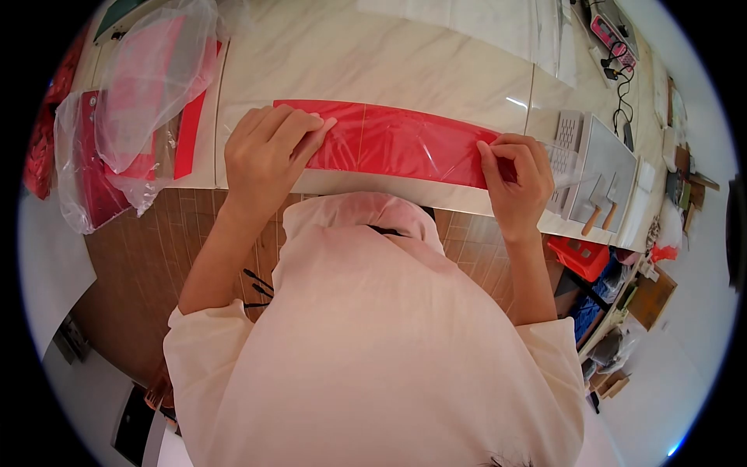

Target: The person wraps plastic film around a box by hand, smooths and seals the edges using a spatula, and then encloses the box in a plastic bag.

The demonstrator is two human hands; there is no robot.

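A long red strip point(405, 140) lies along the table's near edge, with a crease line across its left part. Glossy wrinkles show clear plastic film point(436, 161) over the strip. At the strip's left end, my left hand point(268, 152) is closed in a pinch at the film. My right hand point(520, 175) pinches the film at the right end, thumb against forefinger. Some of the clear film reaches out to the right past that hand. Exactly how much of the strip's edge sits between the fingers is hidden.
Clear plastic bags point(148, 86) with red sheets lie at the table's left. On the right, two wooden-handled scrapers point(601, 206) rest on a grey board point(595, 156). Farther back are a pink device point(611, 39) and black cables point(622, 93). Below stands a red basket point(580, 257).
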